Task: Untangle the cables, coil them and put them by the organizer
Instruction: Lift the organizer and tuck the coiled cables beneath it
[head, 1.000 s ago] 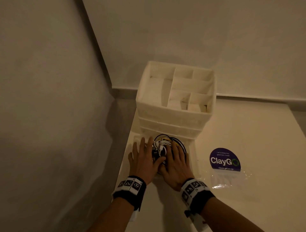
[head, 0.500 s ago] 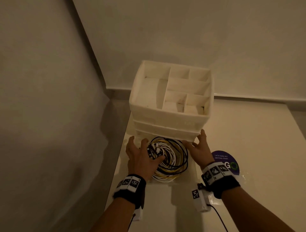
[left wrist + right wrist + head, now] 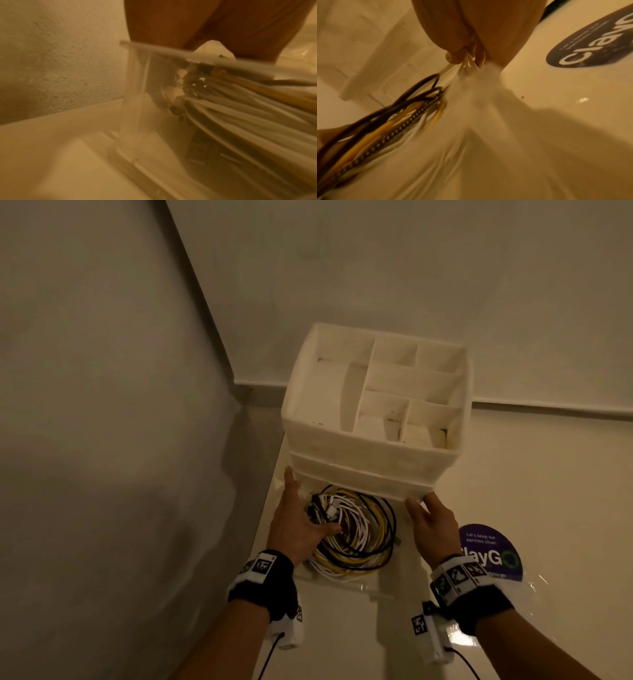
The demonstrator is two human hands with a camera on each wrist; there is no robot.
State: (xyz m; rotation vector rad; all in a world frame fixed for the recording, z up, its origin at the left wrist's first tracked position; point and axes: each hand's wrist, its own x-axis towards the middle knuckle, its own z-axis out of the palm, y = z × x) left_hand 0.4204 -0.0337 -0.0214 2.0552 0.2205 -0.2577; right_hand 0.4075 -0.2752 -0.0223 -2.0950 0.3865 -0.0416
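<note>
Head view: a white organizer [image 3: 373, 419] with open divided compartments on top stands on a pale surface [image 3: 548, 474] in a room corner, close to the left wall [image 3: 102, 405]. A clear shallow drawer [image 3: 346, 583] projects from the organizer's base toward the person.

Inside the drawer lies a coiled bundle of cables [image 3: 356, 535]: white, yellow and black strands, plus one dark strand with a light speckled pattern. Connector ends cluster at the bundle's upper left.

The left hand [image 3: 294, 529] lies along the drawer's left side, fingers extended toward the organizer front, thumb reaching inward across the coil and touching it. The left wrist view, blurred, shows the clear drawer wall [image 3: 135, 94] with the cables behind it and the palm over the rim. Whether the fingers close round the rim cannot be told.

The right hand [image 3: 433, 525] is at the drawer's right side, fingertips at the organizer's lower front corner. The right wrist view, blurred, shows the thumb [image 3: 453, 56] and a finger pinching a pale edge at that spot. Whether the edge belongs to the drawer or the organizer cannot be told.

A round purple sticker [image 3: 493, 553] with white lettering lies on the surface beside the right wrist, partly hidden by the wristband.
</note>
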